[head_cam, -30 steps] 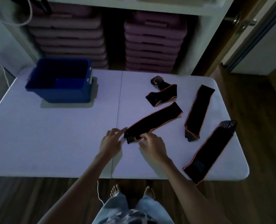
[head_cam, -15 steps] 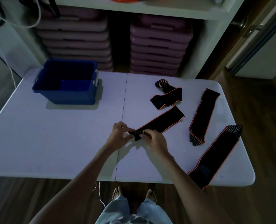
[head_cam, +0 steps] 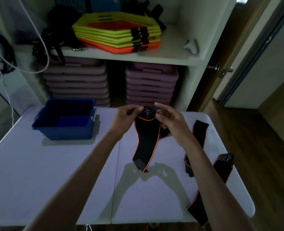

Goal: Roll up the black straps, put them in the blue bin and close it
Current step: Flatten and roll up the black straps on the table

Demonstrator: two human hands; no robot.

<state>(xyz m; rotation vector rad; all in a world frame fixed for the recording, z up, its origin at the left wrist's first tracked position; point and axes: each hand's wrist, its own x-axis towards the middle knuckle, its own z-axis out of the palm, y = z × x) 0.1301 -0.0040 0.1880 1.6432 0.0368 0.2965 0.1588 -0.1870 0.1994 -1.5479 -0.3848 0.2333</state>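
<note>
A black strap with orange edging (head_cam: 147, 139) hangs in the air above the white table (head_cam: 54, 172). My left hand (head_cam: 127, 118) and my right hand (head_cam: 168, 120) pinch its striped top end between them. Its lower end dangles just above the table. Two more black straps lie flat at the right: one (head_cam: 198, 130) partly behind my right forearm, another (head_cam: 221, 167) near the right edge. A further strap is mostly hidden behind the held one. The blue bin (head_cam: 66, 120) stands open and looks empty at the table's back left.
A shelf unit stands behind the table with stacked purple boards (head_cam: 151, 85) below and yellow and orange frames (head_cam: 118, 32) above. White cords (head_cam: 43, 47) hang at the left. A door (head_cam: 224, 55) and wooden floor lie to the right.
Both hands lifted the strap off the table by its striped end, so it now hangs down. The camera tilted up, which brought the upper shelf into view.
</note>
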